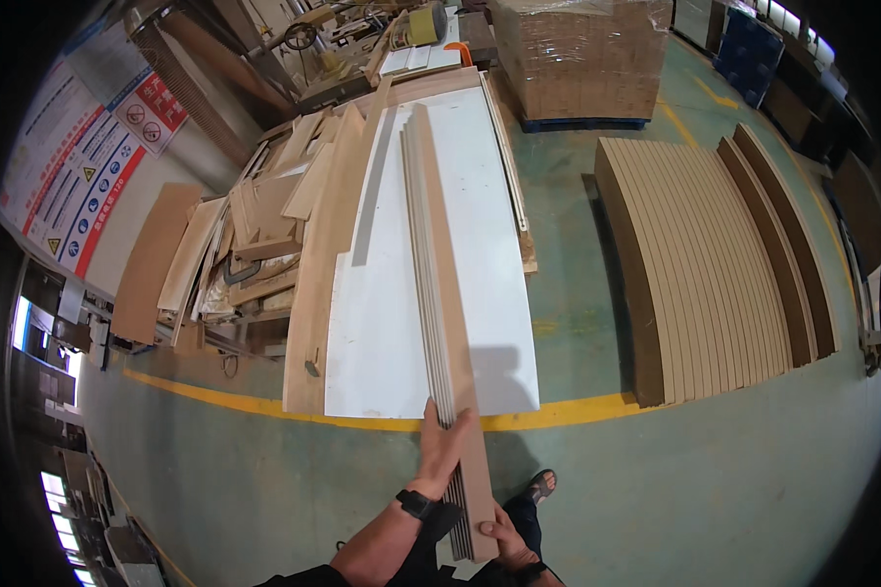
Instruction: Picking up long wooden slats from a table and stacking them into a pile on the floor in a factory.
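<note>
A bundle of long, narrow board strips lies lengthwise over a white panel, its near end sticking out past the panel's front edge toward my body. The top strip has a smooth brown face, and several edges show along the left side. My left hand, with a black watch at the wrist, grips the bundle from its left side just beyond the panel's edge. At the near end, my right hand holds the right side, thumb on top. The fingers under the bundle are hidden.
Left of the panel lie a long wooden board and a heap of wood offcuts. On the right stands a row of upright brown boards. A wrapped pallet load stands at the back. My sandalled foot is on the green floor.
</note>
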A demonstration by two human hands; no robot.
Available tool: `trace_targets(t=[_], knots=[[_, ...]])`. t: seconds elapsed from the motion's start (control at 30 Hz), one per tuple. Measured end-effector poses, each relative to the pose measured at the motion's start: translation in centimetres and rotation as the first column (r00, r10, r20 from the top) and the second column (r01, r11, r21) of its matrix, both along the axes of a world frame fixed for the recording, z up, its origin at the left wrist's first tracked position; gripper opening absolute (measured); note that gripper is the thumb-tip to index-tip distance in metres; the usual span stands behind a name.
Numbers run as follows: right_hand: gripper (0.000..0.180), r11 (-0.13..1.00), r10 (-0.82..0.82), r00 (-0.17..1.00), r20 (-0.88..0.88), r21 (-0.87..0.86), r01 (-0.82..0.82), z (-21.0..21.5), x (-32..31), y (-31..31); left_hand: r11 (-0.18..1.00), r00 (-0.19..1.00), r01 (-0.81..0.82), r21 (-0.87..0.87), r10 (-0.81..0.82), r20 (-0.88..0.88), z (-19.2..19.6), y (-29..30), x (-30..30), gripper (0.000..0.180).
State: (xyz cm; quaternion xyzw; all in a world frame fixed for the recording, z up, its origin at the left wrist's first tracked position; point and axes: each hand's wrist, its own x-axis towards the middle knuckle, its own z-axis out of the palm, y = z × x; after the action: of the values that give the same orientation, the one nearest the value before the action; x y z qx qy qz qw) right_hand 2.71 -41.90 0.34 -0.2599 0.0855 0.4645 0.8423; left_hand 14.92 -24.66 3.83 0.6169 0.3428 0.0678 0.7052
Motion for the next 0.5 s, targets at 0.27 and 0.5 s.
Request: trace_targets(t=[0.27,0.5], knots=[[0.076,0.987,-0.115,0.897,-0.426,0.053,0.152,-12.5,2.0,-2.4,0.599,0.825,0.399,0.694,0.096,-0.557,-1.1,-6.8,9.0,0.108],[0.072,0.926,-0.097,0.920,-0.381,0.305,0.224,-18.3,4.6,-3.7,0.497,0.893,0.417,0.761,-0.068,-0.445,-3.9,-6.8,10.4,0.107]])
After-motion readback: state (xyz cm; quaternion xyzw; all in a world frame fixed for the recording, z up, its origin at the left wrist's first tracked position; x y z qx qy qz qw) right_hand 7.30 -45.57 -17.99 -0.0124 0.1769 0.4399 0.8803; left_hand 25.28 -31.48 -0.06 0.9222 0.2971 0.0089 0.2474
